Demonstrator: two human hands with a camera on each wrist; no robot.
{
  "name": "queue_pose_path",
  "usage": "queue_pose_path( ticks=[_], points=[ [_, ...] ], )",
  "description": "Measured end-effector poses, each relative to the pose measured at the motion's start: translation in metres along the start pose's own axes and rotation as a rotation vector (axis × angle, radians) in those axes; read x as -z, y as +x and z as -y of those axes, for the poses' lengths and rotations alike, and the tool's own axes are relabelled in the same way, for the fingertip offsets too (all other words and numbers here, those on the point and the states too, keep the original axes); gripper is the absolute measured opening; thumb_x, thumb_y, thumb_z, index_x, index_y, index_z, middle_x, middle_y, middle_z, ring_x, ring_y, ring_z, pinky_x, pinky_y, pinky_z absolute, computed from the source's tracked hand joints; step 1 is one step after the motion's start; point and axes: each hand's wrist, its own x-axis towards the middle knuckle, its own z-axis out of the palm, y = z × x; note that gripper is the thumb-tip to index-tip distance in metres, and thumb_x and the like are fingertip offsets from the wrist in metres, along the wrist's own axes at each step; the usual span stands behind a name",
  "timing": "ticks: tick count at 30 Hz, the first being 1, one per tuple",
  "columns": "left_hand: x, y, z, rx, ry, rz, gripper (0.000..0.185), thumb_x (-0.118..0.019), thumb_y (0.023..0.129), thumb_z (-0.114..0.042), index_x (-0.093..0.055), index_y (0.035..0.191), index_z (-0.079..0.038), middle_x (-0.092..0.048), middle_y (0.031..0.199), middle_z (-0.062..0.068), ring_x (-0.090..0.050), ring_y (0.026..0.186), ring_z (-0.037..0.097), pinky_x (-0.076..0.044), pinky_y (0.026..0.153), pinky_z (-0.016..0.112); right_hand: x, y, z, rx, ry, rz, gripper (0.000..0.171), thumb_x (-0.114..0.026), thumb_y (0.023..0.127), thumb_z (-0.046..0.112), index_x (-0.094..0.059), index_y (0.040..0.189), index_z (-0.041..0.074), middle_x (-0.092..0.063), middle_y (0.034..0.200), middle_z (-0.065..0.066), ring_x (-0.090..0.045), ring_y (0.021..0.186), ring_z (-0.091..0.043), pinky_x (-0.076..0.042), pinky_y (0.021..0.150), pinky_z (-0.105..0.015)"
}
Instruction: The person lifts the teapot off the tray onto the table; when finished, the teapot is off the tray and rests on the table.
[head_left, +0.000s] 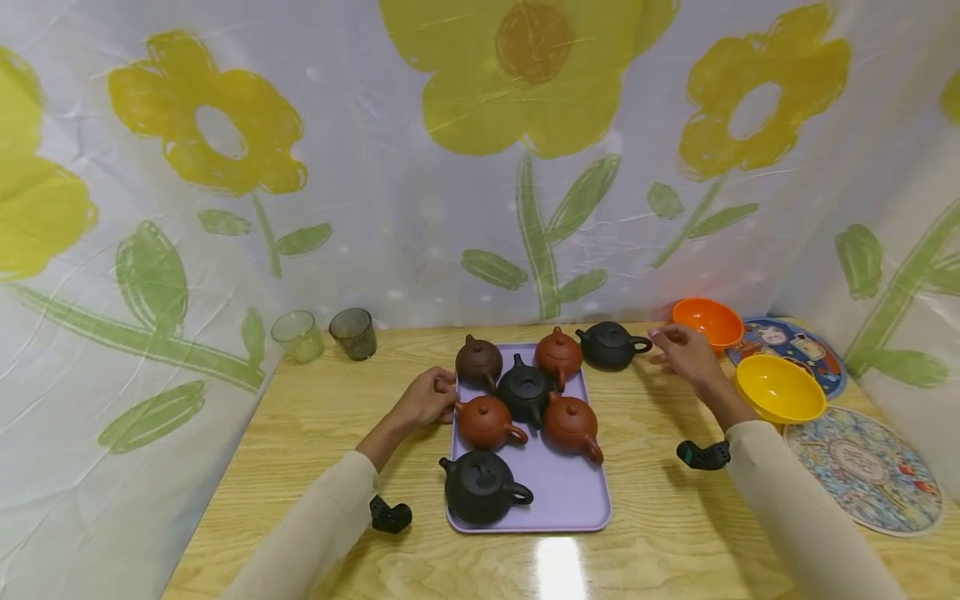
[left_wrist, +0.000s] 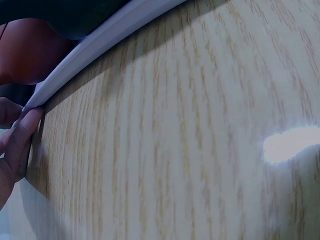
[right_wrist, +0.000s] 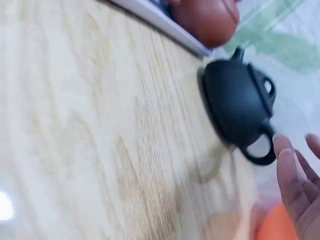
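Observation:
A lilac tray (head_left: 567,493) lies on the wooden table (head_left: 315,433) and carries several small teapots, red-brown, dark brown and black. My left hand (head_left: 444,395) grips the tray's left edge beside a red-brown teapot (head_left: 486,422); in the left wrist view its fingertips (left_wrist: 26,122) pinch the tray's rim (left_wrist: 100,44). One black teapot (head_left: 612,344) stands off the tray, just past its far right corner. My right hand (head_left: 670,340) hovers with relaxed fingers (right_wrist: 295,187) close to that black teapot's (right_wrist: 237,105) handle, not touching it.
An orange bowl (head_left: 707,321) and a yellow bowl (head_left: 780,388) stand at the right with two patterned round mats (head_left: 862,471). Two glass cups (head_left: 297,336) (head_left: 353,333) sit at the back left. A flowered sheet (head_left: 480,167) closes the back and sides.

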Motion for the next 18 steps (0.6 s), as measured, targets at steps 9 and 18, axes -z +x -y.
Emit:
queue_pose_path(
  ticks=[9, 18],
  points=[
    [0.002, -0.001, 0.001, 0.0, -0.013, 0.0, 0.033, -0.059, 0.095, 0.002, -0.053, 0.127, 0.005, -0.064, 0.109, 0.022, -0.065, 0.071, 0.015, -0.063, 0.062, 0.031, -0.005, -0.043, 0.014, 0.013, -0.019, 0.118, 0.063, -0.054, 0.101, 0.05, -0.052, 0.137, -0.002, -0.054, 0.138, -0.028, -0.071, 0.093, -0.019, -0.061, 0.082, -0.037],
    [0.002, 0.001, 0.001, -0.005, -0.023, 0.01, 0.033, -0.058, 0.096, 0.002, -0.052, 0.128, 0.005, -0.064, 0.109, 0.021, -0.065, 0.073, 0.015, -0.063, 0.063, 0.032, -0.03, -0.082, 0.015, -0.018, -0.004, 0.212, 0.052, -0.058, 0.101, 0.043, -0.06, 0.127, -0.002, -0.063, 0.126, -0.023, -0.068, 0.086, -0.02, -0.059, 0.076, -0.036]
  ],
)
